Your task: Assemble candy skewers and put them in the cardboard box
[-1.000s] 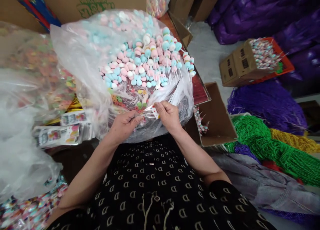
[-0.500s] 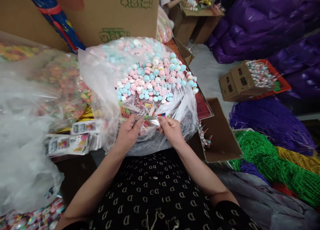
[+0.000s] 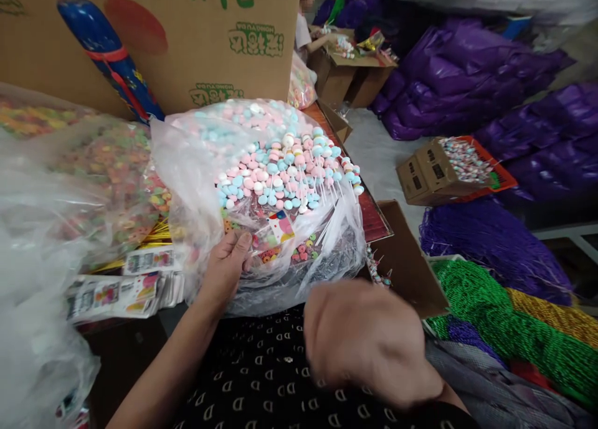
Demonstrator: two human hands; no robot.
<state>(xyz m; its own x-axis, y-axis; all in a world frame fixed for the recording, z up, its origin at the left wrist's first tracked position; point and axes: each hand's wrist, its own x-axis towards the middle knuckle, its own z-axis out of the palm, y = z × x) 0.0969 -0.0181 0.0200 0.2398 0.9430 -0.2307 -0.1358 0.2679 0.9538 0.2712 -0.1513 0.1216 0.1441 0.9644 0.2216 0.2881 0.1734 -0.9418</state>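
Right hand (image 3: 364, 345) has lifted away, a blur at five o'clock hiding its grip; left hand (image 3: 224, 270), fingers pressed together, rests on the clear bag (image 3: 187, 161) of lollipops (image 3: 284, 174), a printed card (image 3: 281, 226) at one o'clock.

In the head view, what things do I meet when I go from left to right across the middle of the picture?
Clear plastic sheeting → bag of ring-shaped candies → bag of pastel lollipops → open cardboard box → purple bead strands
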